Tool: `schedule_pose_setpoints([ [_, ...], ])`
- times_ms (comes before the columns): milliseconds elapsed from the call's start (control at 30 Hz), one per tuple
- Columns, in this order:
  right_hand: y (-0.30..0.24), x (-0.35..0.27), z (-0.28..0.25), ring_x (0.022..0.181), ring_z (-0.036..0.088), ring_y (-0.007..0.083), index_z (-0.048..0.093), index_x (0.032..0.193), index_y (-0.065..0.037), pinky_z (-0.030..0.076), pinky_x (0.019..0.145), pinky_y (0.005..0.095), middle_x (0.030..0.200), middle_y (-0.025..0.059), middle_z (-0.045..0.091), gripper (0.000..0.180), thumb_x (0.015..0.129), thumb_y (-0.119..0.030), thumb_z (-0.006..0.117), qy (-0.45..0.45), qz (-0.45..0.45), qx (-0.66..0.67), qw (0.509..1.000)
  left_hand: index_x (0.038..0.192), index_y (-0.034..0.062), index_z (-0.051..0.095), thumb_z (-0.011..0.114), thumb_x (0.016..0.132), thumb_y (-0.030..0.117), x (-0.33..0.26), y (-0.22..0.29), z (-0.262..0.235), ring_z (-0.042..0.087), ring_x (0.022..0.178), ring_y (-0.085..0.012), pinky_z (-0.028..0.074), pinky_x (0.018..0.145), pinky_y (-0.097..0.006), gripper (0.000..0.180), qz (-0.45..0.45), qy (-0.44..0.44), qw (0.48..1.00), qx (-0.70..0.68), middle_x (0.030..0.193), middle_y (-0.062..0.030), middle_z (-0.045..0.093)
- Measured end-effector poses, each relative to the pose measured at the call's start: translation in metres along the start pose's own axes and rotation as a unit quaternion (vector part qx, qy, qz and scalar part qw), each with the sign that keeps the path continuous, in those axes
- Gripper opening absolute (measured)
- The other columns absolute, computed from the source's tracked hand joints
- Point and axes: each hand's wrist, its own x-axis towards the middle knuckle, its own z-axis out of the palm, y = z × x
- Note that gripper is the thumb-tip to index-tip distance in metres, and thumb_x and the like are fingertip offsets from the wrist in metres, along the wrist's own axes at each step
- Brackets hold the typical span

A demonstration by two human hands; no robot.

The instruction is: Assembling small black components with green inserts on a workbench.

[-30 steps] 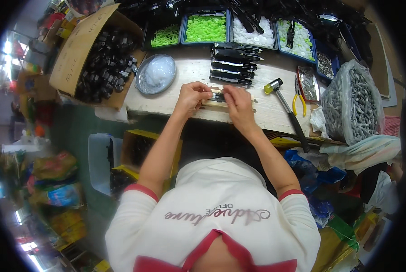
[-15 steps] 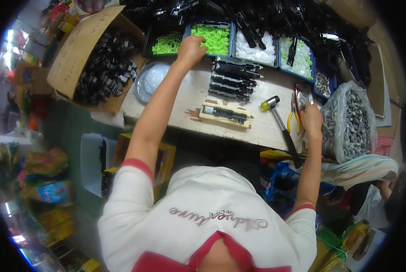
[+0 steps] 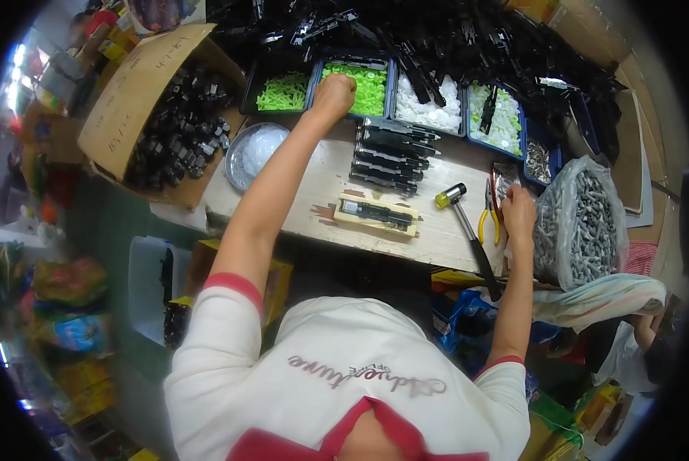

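Observation:
My left hand (image 3: 334,97) is over the front of a blue bin of bright green plastic pieces (image 3: 363,88). Its fingers are curled closed, and whatever they hold is hidden. At the right, the closed fingers of my right hand (image 3: 519,213) are at a small clear tray (image 3: 504,178), beside pliers with yellow handles (image 3: 489,217); I cannot make out what they grip. Between the hands, a cream fixture (image 3: 348,216) holds a black and silver mechanism (image 3: 377,213). Behind it several similar black assemblies (image 3: 390,157) lie in a row.
A hammer (image 3: 467,230) lies across the table's front edge. A bag of grey parts (image 3: 582,227) stands at the right. A round dish (image 3: 240,159) and a carton of black parts (image 3: 179,127) are at the left. More bins (image 3: 429,100) line the back beneath piled black assemblies.
My left hand has shifted slightly right over the green pieces, and its fingers have curled in more. The right hand stays by the small tray. The whole view has tilted a little.

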Motion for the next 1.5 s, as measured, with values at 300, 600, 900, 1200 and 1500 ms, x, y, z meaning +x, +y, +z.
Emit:
schedule_pose_setpoints([
  [300,0.006,-0.008,0.002,0.078,0.054,0.0372,0.053,0.084,-0.002,0.042,0.066,0.0444,0.082,0.0177,0.055,0.006,0.079,-0.006,0.053,0.020,-0.027,0.031,0.999,0.065,0.0034,0.060,0.051,0.063,0.001,-0.006,0.001,-0.003,0.060,0.077,-0.0367,0.048,0.070,-0.045,0.010,0.031,-0.001,0.999,-0.033,0.079,-0.0199,0.061],
  [600,0.017,-0.005,0.012,0.080,0.055,0.0359,0.052,0.089,-0.001,0.043,0.068,0.0409,0.083,0.0180,0.055,0.009,0.081,-0.004,0.050,0.055,-0.016,0.133,0.990,0.074,0.0043,0.067,0.057,0.063,0.003,-0.005,0.003,-0.013,0.063,0.070,-0.0319,0.050,0.063,-0.040,0.016,-0.004,0.089,0.989,-0.115,0.075,-0.0202,0.063],
  [900,0.015,-0.010,0.005,0.076,0.055,0.0315,0.056,0.086,0.000,0.043,0.067,0.0367,0.081,0.0150,0.055,0.008,0.080,-0.001,0.051,0.094,-0.054,0.149,0.983,0.091,-0.0057,0.062,0.062,0.075,-0.004,-0.059,0.015,-0.046,0.060,0.070,-0.0156,0.050,0.060,-0.025,0.016,-0.226,-0.005,0.697,-0.680,0.085,-0.0128,0.063],
  [1200,-0.102,-0.035,-0.017,0.057,0.035,0.0009,0.056,0.090,-0.007,0.026,0.050,0.0158,0.070,-0.0071,0.044,0.004,0.087,-0.007,0.053,-0.105,-0.053,0.596,0.794,0.097,-0.0012,0.061,0.063,0.078,-0.001,-0.156,0.094,-0.055,0.060,0.070,-0.0136,0.050,0.060,-0.026,0.019,-0.159,-0.105,0.675,-0.713,0.082,-0.0095,0.063],
  [1500,-0.173,-0.058,-0.025,0.068,0.040,0.0011,0.054,0.088,-0.005,0.031,0.059,0.0154,0.077,-0.0062,0.047,0.006,0.087,-0.011,0.056,-0.240,-0.089,0.664,0.703,0.102,-0.0003,0.060,0.065,0.076,-0.001,-0.184,0.107,-0.058,0.059,0.071,-0.0112,0.049,0.062,-0.024,0.026,-0.159,-0.121,0.672,-0.714,0.083,-0.0063,0.063],
])
